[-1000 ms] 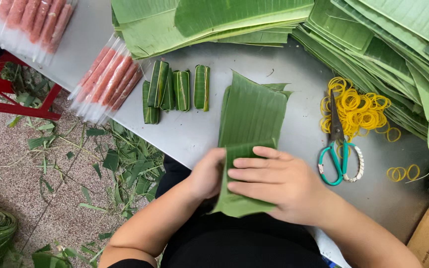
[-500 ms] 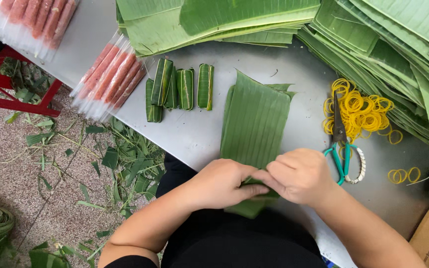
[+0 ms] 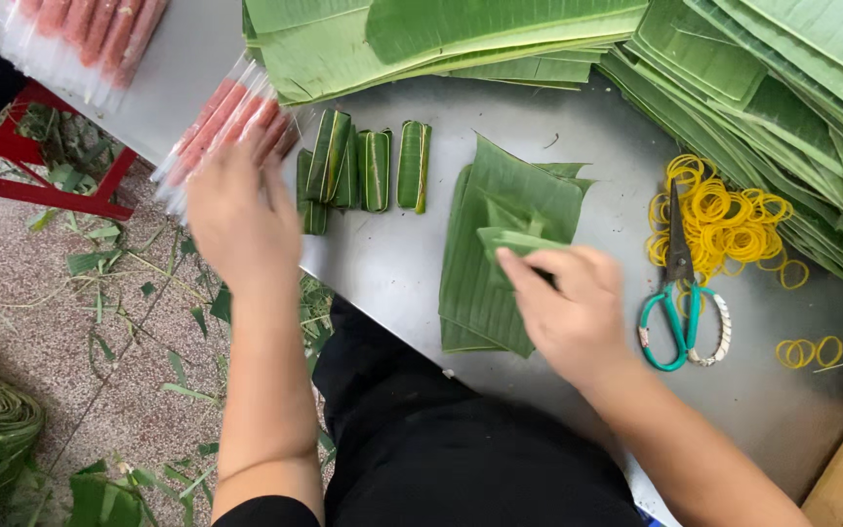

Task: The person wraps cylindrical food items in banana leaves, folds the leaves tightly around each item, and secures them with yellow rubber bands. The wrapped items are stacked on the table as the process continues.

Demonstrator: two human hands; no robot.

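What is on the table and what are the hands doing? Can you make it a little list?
left hand: blurred, reaching at the pack of pink sausages
right hand: pressing a folded bit on the banana leaf stack
wrapped leaf rolls: lying side by side, far side of the table
scissors: beside the yellow rubber bands
table: grey metal

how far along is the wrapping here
Done: four tied leaf-wrapped rolls lie on the metal table. In hand: right hand pins a folded banana leaf piece; left hand reaches for the packed pink sausages. Left: big leaf stacks and many rubber bands.
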